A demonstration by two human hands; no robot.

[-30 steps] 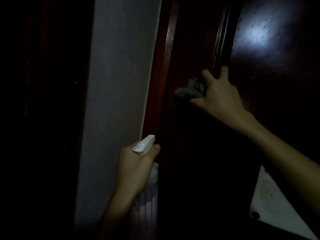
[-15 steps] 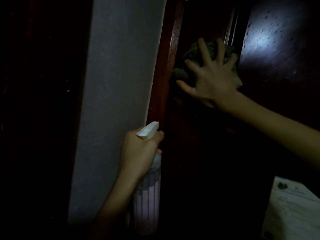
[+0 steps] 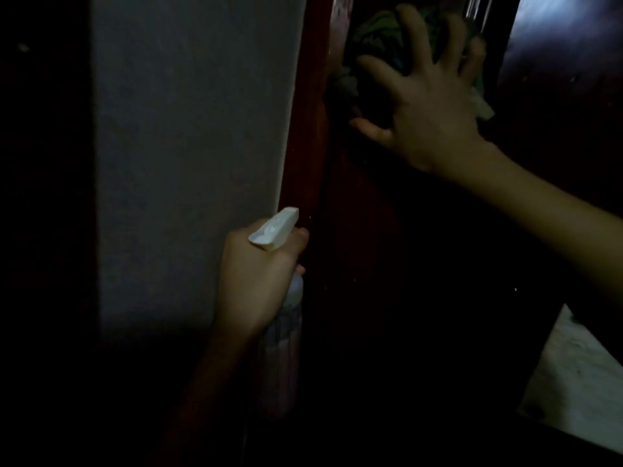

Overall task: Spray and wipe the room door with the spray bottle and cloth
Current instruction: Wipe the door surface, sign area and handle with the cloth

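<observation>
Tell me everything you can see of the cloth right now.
The cloth is a crumpled green rag, soft and bunched in folds, with a paler corner poking out at the lower right. It sits high on the dark reddish door, beside the frame edge. The right hand lies spread over it, fingers splayed, pressing it against the wood. Dim light hides its pattern and any dampness.

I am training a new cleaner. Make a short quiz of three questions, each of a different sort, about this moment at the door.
1. True or false: the left hand holds the spray bottle.
2. What does the right hand press on the door? A) a sponge B) a green cloth C) a brush
3. Fill in: the bottle's white nozzle points towards the dark red ____.

Key: 1 true; 2 B, the green cloth; 3 door.
</observation>
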